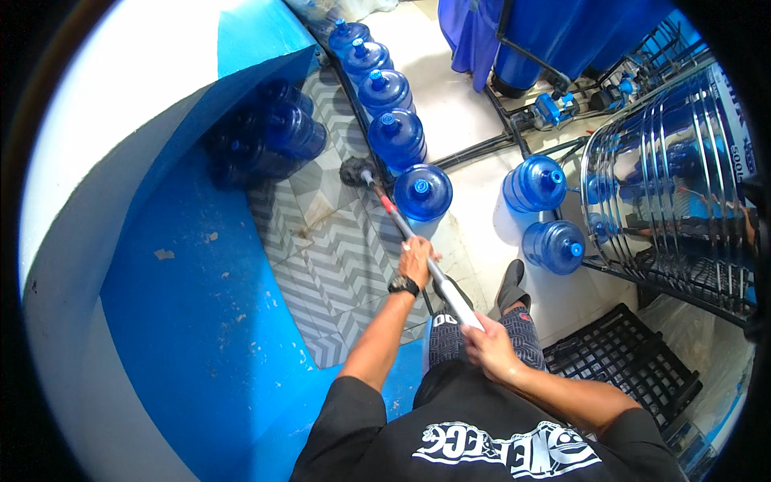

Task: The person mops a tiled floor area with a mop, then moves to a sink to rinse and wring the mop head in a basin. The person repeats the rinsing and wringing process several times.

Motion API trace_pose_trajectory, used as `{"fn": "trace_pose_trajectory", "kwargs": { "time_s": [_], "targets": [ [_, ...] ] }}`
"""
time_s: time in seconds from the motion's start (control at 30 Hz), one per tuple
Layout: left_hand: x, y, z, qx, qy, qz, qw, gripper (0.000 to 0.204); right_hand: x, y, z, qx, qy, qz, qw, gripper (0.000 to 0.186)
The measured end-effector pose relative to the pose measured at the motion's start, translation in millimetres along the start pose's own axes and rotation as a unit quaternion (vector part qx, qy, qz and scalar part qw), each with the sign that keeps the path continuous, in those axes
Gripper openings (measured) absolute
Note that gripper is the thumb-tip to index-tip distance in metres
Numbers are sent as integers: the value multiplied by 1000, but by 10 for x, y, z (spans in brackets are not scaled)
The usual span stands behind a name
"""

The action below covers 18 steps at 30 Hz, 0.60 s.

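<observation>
A mop (pixel 453 294) with a silver pole and a red section slants away from my body. My left hand (pixel 416 259) is wrapped round the middle of its pole, a dark watch on that wrist. Nearer to me, my right hand (pixel 491 350) grips the pole's upper end. The dark, shaggy mop head (pixel 354 171) rests on the grey chevron-patterned floor tiles (pixel 321 261). Just right of the head stands a blue water jug (pixel 423 193), at the near end of a row of similar jugs (pixel 397 138).
Several blue jugs (pixel 293 128) sit in shadow beneath the ledge at left. Two more jugs (pixel 536 183) stand by a shiny ribbed steel tank (pixel 666 185). Black pipes (pixel 474 150) cross the pale floor. A black plastic crate (pixel 626 361) lies at lower right.
</observation>
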<state>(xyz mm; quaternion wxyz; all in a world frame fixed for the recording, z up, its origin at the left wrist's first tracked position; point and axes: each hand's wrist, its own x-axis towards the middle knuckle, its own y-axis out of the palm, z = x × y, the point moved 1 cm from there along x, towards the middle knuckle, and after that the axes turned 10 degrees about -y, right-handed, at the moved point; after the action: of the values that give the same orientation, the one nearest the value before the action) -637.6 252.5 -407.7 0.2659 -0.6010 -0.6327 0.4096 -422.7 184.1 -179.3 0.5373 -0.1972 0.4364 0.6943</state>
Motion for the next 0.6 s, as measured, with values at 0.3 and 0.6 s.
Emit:
{"fn": "trace_pose_trajectory", "kwargs": {
  "time_s": [0.3, 0.6],
  "targets": [
    [913, -461, 769, 142, -74, 43, 986, 50, 1021, 867, -172, 88, -6, -9, 996, 10],
    [-185, -408, 104, -59, 30, 62, 996, 55, -442, 488, 383, 143, 149, 21, 978, 12]
  ]
}}
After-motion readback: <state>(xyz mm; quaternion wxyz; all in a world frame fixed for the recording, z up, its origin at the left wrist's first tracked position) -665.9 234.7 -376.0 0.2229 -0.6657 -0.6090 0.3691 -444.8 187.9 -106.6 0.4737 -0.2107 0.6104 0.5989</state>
